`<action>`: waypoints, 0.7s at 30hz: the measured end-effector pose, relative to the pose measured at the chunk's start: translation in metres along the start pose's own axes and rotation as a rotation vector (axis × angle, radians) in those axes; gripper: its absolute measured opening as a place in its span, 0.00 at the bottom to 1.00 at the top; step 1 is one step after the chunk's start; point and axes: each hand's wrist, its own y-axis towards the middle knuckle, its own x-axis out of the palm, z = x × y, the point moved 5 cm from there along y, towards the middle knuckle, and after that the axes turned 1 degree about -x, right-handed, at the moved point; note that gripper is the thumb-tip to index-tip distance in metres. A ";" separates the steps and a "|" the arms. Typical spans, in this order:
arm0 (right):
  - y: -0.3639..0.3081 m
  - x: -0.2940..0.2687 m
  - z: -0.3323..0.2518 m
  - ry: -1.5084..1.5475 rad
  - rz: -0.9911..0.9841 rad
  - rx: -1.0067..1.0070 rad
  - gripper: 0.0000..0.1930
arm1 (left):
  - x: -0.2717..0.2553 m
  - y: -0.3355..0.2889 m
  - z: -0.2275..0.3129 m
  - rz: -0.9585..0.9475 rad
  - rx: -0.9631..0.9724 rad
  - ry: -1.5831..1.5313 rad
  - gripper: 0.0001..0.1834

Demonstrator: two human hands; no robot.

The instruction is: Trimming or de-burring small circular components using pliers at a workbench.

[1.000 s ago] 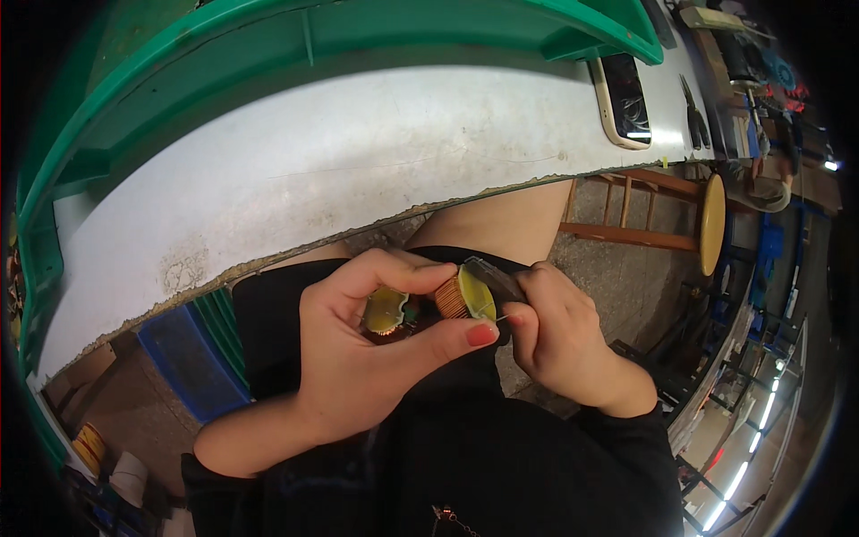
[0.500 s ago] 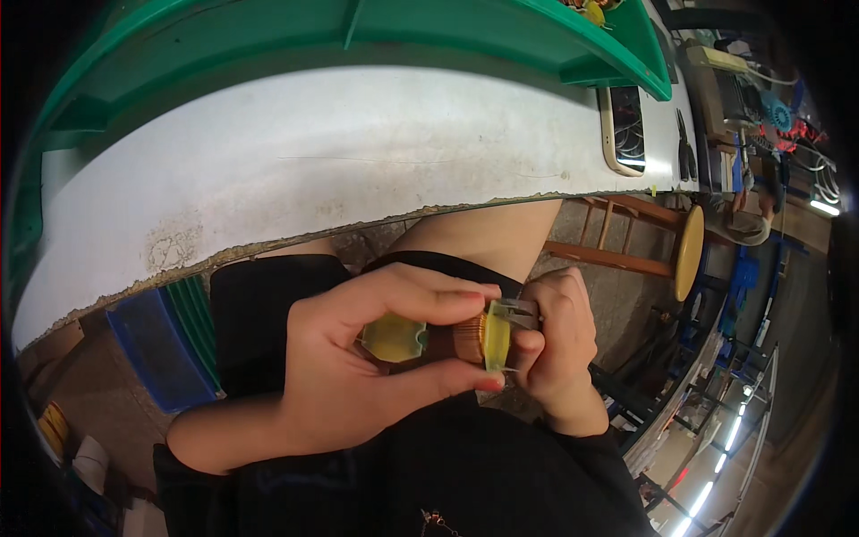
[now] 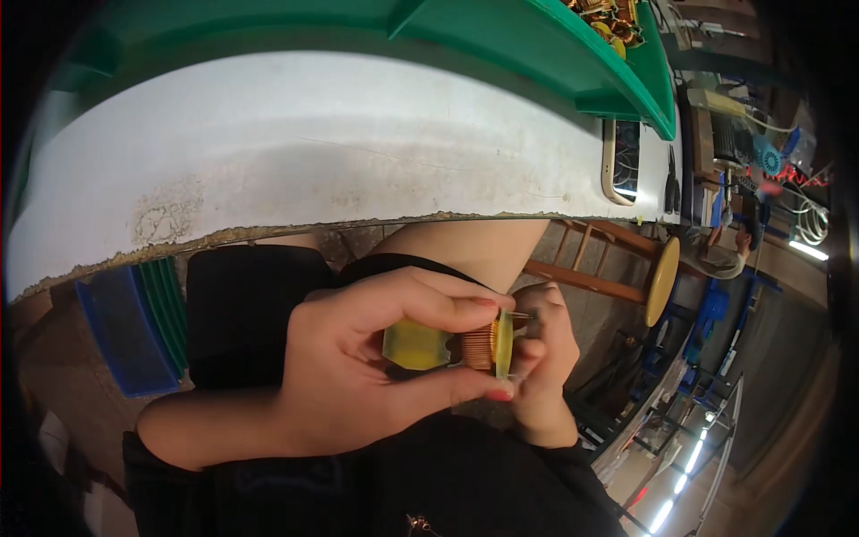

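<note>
Over my lap, below the table's front edge, my left hand (image 3: 349, 358) is closed round a copper wire coil (image 3: 480, 345). Thumb and fingers press on it from both sides. A yellow-green plate (image 3: 505, 345) sits at the coil's right end. Another yellow-green piece (image 3: 416, 345) with angled edges lies in the palm; whether it is joined to the coil, I cannot tell. My right hand (image 3: 548, 358) is closed, fingers curled, just right of the plate. Thin metal bits show between its fingers and the plate, blurred; what it grips is hidden.
A white table (image 3: 295, 143) with a chipped front edge lies ahead. On it stands a green tray (image 3: 501, 54), with several copper coils (image 3: 613, 18) at its right. A phone (image 3: 622, 161) lies beside it. A wooden stool (image 3: 662, 282) is at right, blue and green crates (image 3: 130, 331) at lower left.
The view has shifted, showing more coils in the tray. The coil and plate have turned slightly in my left hand, and my right hand stays close against the plate.
</note>
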 end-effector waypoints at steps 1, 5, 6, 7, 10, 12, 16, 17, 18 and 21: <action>-0.002 0.000 0.002 0.064 0.044 0.018 0.18 | 0.000 0.001 0.002 0.000 -0.003 0.011 0.27; -0.006 -0.002 0.007 0.256 0.176 0.074 0.19 | 0.000 0.003 0.007 -0.001 -0.016 0.044 0.26; -0.004 -0.002 0.005 0.212 0.165 0.041 0.18 | 0.001 0.003 0.006 -0.001 -0.014 0.035 0.26; -0.002 -0.002 0.002 0.169 0.154 0.008 0.18 | 0.002 0.003 0.006 -0.002 -0.013 0.025 0.26; 0.001 -0.003 -0.004 0.079 0.133 -0.057 0.18 | 0.003 0.002 0.005 -0.006 -0.009 0.005 0.25; 0.000 -0.003 -0.006 -0.015 0.087 -0.043 0.18 | 0.002 0.001 0.005 0.001 -0.023 0.003 0.25; -0.001 -0.001 -0.009 -0.144 0.038 -0.035 0.18 | 0.001 -0.001 0.003 0.019 -0.059 0.012 0.25; -0.002 0.000 -0.009 -0.180 0.036 -0.037 0.17 | 0.000 -0.001 0.002 0.027 -0.081 0.021 0.25; -0.002 0.001 -0.010 -0.216 0.034 -0.040 0.17 | -0.001 -0.002 0.000 0.035 -0.104 0.030 0.25; -0.005 0.003 -0.003 -0.176 0.045 -0.026 0.17 | 0.000 -0.002 -0.002 0.049 -0.134 0.028 0.26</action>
